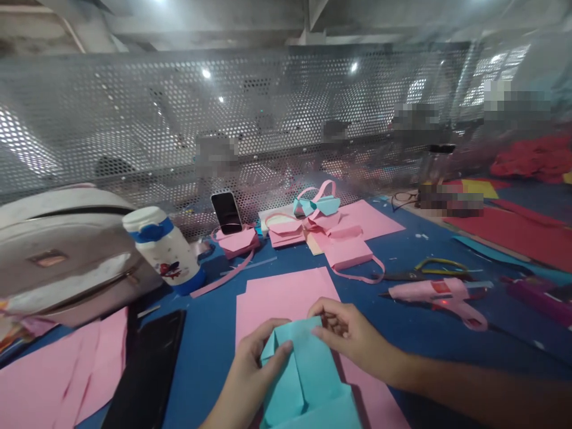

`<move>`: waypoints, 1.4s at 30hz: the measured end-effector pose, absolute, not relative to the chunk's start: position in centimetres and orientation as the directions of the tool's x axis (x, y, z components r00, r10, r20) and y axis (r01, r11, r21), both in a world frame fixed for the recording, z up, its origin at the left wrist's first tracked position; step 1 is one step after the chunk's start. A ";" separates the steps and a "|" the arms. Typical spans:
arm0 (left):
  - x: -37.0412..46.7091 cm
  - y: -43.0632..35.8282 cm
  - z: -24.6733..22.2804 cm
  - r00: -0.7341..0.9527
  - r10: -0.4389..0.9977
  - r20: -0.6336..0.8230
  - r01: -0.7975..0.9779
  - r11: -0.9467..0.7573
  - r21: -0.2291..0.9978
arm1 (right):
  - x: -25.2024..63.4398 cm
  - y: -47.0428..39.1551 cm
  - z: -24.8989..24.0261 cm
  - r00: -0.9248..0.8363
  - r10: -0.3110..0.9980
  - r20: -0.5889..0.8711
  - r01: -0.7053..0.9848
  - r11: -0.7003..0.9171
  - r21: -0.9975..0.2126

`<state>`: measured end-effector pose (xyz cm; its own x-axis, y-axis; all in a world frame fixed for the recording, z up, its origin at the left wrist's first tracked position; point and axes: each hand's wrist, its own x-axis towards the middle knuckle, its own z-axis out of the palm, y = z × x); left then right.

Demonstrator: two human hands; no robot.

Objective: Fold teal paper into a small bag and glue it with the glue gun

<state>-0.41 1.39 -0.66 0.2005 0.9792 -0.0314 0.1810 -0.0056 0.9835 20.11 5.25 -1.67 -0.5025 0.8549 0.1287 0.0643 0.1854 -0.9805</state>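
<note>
A folded piece of turquoise paper point(319, 369) is between my two hands, low in the middle of the head view. My left hand point(263, 360) grips its left side, thumb pressed on a folded flap at the upper left corner. At the top right corner my right hand point(342, 330) pinches the paper's edge, with its thumb on the near face and its fingers curled behind. Sheets of pink paper point(286, 289) lie flat on the table beneath it. The lower end of the turquoise paper runs out of view.
Small pink paper bags point(351, 253) with strap handles stand behind, near a phone point(226, 213). On the right lie a pink glue gun point(435, 292) and scissors point(424, 271). A white and blue bottle point(165, 250), a backpack point(67, 250) and a black flat case point(145, 369) are on the left.
</note>
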 end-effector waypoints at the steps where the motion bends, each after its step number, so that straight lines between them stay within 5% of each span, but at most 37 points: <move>1: -0.4 1.4 -0.5 0.199 0.979 -0.038 0.184 0.001 0.983 | 20.1 5.3 -1.7 -0.505 0.855 0.118 0.079 0.181 -0.980; 18: -0.8 1.6 -1.8 -0.003 0.994 -0.111 -0.103 0.111 0.989 | 20.5 5.6 -1.8 -0.508 0.842 0.179 0.147 0.290 -0.946; 28: 0.3 1.5 -0.5 0.042 0.996 -0.082 -0.018 0.083 0.996 | 20.3 5.5 -1.2 -0.551 0.823 0.136 0.091 0.221 -0.971; 37: 0.7 0.8 1.1 0.207 0.960 0.186 0.393 -0.256 0.883 | 20.2 5.3 -1.4 -0.581 0.797 0.162 0.135 0.291 -0.947; 42: 0.7 0.9 0.9 0.241 0.963 0.123 0.292 -0.192 0.937 | 20.2 5.5 -1.4 -0.559 0.806 0.194 0.080 0.285 -0.955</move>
